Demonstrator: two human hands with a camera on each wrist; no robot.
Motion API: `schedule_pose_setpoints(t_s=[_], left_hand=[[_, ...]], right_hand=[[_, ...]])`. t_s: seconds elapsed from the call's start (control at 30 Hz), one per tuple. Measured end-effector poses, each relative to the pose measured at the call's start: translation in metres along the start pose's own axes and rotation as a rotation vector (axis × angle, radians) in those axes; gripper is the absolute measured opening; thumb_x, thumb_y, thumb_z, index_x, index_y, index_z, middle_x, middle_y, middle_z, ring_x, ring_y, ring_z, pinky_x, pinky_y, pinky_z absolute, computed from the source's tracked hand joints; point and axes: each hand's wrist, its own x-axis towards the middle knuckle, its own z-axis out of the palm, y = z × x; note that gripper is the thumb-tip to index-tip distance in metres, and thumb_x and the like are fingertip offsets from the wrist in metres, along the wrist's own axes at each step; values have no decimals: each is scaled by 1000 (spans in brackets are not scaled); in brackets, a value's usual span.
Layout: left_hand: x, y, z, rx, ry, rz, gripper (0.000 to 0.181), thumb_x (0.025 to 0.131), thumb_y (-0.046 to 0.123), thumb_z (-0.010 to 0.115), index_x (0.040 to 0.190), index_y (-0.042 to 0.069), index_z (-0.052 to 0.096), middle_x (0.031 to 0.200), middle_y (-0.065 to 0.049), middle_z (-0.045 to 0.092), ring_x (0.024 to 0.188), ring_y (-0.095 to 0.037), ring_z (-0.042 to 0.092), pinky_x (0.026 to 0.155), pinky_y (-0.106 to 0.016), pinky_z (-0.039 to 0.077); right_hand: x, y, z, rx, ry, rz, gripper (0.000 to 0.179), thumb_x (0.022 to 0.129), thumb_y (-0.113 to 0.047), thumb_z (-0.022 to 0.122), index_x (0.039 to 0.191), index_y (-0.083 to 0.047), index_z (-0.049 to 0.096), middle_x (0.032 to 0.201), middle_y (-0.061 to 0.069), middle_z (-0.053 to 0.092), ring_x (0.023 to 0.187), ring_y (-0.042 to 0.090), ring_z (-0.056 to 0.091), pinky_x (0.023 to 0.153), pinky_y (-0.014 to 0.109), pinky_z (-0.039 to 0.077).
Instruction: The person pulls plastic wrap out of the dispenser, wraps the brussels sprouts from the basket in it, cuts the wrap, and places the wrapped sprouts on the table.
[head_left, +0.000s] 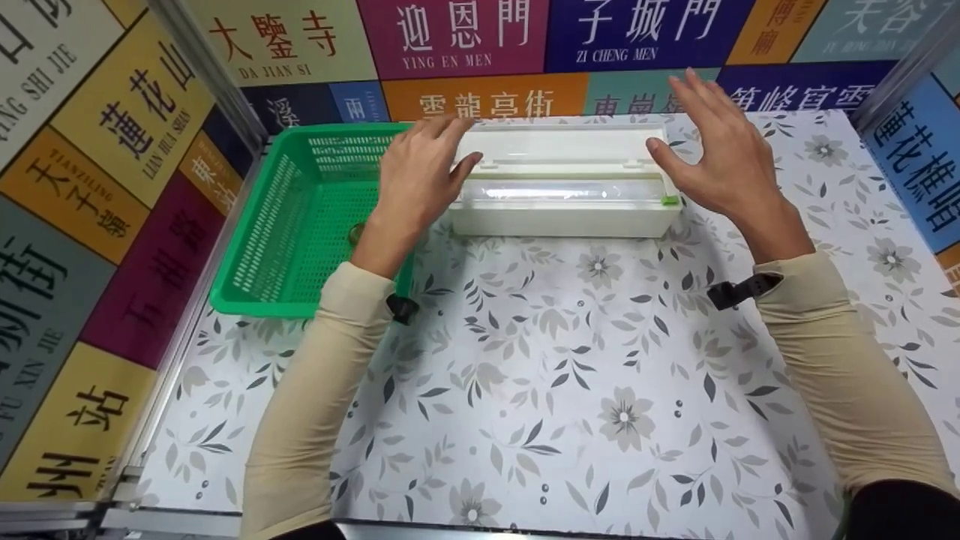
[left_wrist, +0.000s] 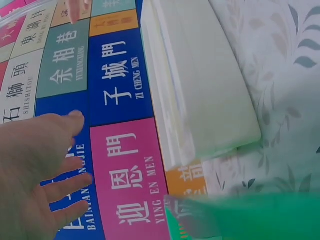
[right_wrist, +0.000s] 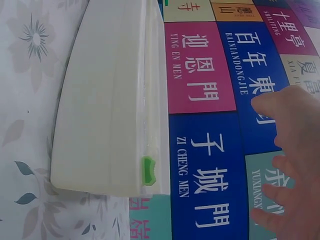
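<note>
A long white cling film dispenser (head_left: 562, 224) sits at the back of the table with its lid (head_left: 562, 144) raised. Inside lies a shiny clear roll of film (head_left: 566, 190), and a small green slide cutter (head_left: 670, 200) is at the right end. My left hand (head_left: 421, 166) hovers by the dispenser's left end, overlapping the basket in the head view; in the left wrist view its fingers are spread and hold nothing. At the other end, my right hand (head_left: 721, 154) is raised with fingers extended, and nothing is in it.
A green plastic basket (head_left: 247, 225) stands to the left, with a small brownish object (head_left: 355, 234) inside, partly hidden by the left wrist. Panels with large lettering (head_left: 465, 37) rise behind and beside the table. A floral cloth (head_left: 525, 360) covers the tabletop.
</note>
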Motion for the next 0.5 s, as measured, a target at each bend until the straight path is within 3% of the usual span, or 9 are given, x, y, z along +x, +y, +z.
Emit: schedule_pose_setpoints(t_s=[0.1,0.2,0.33,0.5], left_hand=[[-2,0,4,-14,11,6,37,108,39,67,139,18,72,139,-7,75,119,-32,75,99,-49,63],[-2,-1,8,-36,-8,-9,31,108,36,69,132,18,77,132,-5,78,106,-33,78,88,-50,65],[-3,-1,14,-47,-54,-35,26,108,32,68,129,20,78,128,-5,79,100,-35,77,82,-51,65],[-3,2,25,-36,-143,-62,26,109,27,67,131,21,78,124,-7,79,103,-38,77,84,-54,65]], right_hand=[[-3,1,2,17,7,-3,71,105,-49,60,170,-35,35,179,-8,29,168,26,25,131,70,26],[-6,4,5,26,14,-1,66,106,-46,60,168,-31,41,176,-3,36,165,30,33,128,71,31],[-9,8,8,35,2,16,62,106,-43,62,165,-29,47,172,3,45,160,35,41,125,70,36],[-11,11,14,48,-20,28,58,105,-42,64,161,-27,54,166,10,54,154,40,49,121,69,41]])
